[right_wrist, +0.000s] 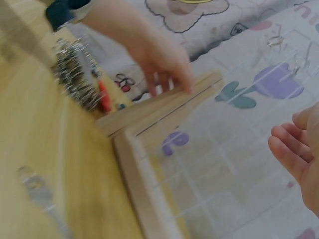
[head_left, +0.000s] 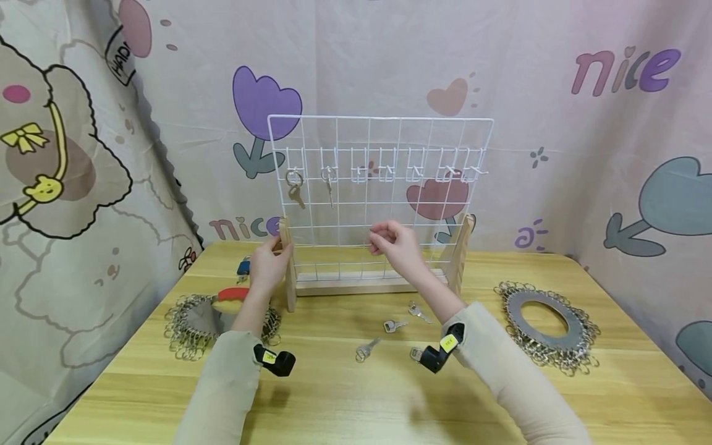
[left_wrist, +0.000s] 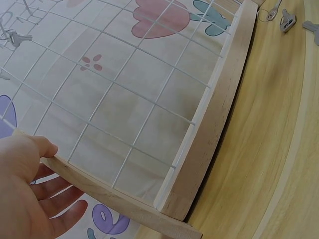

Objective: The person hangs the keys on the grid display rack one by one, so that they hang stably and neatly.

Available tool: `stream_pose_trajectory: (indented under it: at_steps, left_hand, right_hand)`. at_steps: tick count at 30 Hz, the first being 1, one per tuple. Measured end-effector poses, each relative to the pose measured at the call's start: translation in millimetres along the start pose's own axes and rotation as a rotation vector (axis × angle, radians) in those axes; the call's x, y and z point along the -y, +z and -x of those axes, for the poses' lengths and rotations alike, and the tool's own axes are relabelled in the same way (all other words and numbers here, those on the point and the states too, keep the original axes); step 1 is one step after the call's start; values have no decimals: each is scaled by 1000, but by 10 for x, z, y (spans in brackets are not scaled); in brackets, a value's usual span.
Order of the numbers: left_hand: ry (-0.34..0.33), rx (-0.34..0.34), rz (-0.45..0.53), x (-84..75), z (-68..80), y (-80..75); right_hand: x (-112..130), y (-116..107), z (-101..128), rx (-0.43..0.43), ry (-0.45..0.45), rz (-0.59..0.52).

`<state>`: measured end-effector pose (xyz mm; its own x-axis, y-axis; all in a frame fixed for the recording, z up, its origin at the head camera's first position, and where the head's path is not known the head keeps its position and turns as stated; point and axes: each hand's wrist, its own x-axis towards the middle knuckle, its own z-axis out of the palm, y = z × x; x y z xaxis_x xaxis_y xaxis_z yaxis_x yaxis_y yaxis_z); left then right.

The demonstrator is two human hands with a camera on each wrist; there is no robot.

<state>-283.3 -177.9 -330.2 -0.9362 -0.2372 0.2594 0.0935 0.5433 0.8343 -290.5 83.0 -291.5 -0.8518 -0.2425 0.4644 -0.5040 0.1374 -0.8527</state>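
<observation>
A white wire grid rack (head_left: 384, 225) stands upright in a wooden base, with a row of white hooks along its upper part. My left hand (head_left: 269, 266) holds the rack's left wooden post (left_wrist: 104, 191), thumb on one side and fingers on the other. My right hand (head_left: 397, 247) hovers in front of the lower grid, fingers loosely bent, with nothing visible in them. From the leftmost hook hangs a brass-coloured key (head_left: 296, 194) on a ring; another key (head_left: 330, 188) hangs from the second hook. Loose keys (head_left: 395, 326) lie on the table in front of the rack.
At the left, a grey ring of many keys (head_left: 189, 318) lies with a red-handled thing (head_left: 232, 294) beside it. A blue padlock (head_left: 243, 267) sits behind. Another ring of keys (head_left: 517, 309) lies at the right. A printed curtain (head_left: 356, 62) hangs behind the table.
</observation>
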Motion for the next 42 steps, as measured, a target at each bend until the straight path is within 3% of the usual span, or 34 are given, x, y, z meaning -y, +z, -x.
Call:
stream_pose_trajectory:
  at_steps: [15,28,37,42]
  left_hand:
    - [-14,4,-3,-59,-26,-23]
    - [-14,8,6,-38,-20,-13]
    - [-8,7,13,-26,-13,-13]
    - [-12,8,4,-20,-8,-9]
  right_hand:
    - [-624,-198,636,126,228,64]
    - [-873,-258,917,282,340,80]
    - [-935,-225,944,246,338,236]
    - [-955,-193,944,252,292,400]
